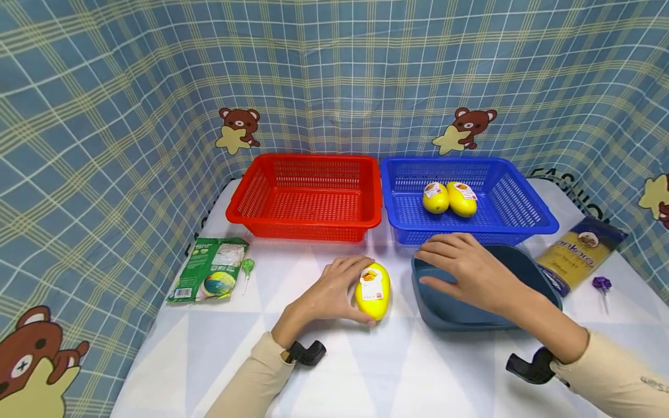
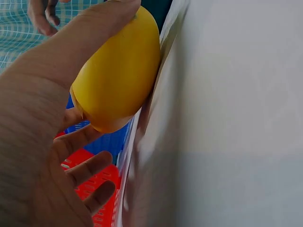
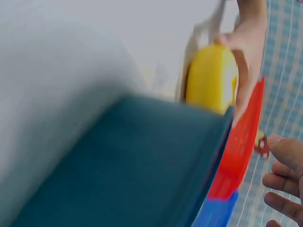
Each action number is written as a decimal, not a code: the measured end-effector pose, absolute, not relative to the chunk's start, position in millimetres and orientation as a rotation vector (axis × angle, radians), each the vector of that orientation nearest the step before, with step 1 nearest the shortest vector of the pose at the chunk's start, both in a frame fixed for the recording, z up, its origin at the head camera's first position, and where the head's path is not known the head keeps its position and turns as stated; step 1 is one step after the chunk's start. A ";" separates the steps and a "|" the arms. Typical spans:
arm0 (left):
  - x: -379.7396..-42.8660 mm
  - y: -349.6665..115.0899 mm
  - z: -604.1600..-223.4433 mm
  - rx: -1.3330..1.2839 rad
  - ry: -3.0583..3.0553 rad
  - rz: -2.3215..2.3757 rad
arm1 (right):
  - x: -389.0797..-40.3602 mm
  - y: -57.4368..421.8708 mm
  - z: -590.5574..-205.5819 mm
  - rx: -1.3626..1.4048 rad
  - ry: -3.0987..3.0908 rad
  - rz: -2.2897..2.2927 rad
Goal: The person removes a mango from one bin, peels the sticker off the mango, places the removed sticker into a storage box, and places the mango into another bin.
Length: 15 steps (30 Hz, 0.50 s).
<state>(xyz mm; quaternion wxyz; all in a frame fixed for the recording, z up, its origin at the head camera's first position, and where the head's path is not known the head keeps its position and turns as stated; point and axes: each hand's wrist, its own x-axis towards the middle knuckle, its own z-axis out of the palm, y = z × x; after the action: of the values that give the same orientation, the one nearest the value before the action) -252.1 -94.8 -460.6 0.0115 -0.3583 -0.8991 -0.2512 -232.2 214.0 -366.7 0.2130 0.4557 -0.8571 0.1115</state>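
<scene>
My left hand (image 1: 334,290) holds a yellow mango (image 1: 380,310) low at the white tabletop, thumb on its near end and fingertips at its far end. A white label with a mango picture faces up on it. From the left wrist view, the thumb lies along the mango (image 2: 120,71) and the other fingers are spread beyond it. Over the dark teal basin (image 1: 434,310) hovers my right hand (image 1: 465,270), its fingers extended and nothing in them. The right wrist view shows the basin's wall (image 3: 132,165) between that hand and the mango (image 3: 208,80).
Behind stand a red basket (image 1: 303,229) and a blue basket (image 1: 470,237); two labelled mangoes (image 1: 462,203) lie in the blue one. At left are a green packet (image 1: 209,270) and a green lollipop (image 1: 247,266). A pasta bag (image 1: 580,255) and a purple lollipop (image 1: 602,283) lie at right.
</scene>
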 end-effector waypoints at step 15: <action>-250.1 -95.4 -460.3 -1.144 -2.786 -0.775 | -231.3 159.1 -394.7 1.516 -2.312 0.206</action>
<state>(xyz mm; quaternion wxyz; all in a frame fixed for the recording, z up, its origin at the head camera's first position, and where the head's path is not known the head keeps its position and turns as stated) -250.1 -95.4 -460.3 0.0158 -0.3678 -0.8958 -0.2490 -231.3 159.1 -394.7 0.1835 0.5376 -0.8197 0.0729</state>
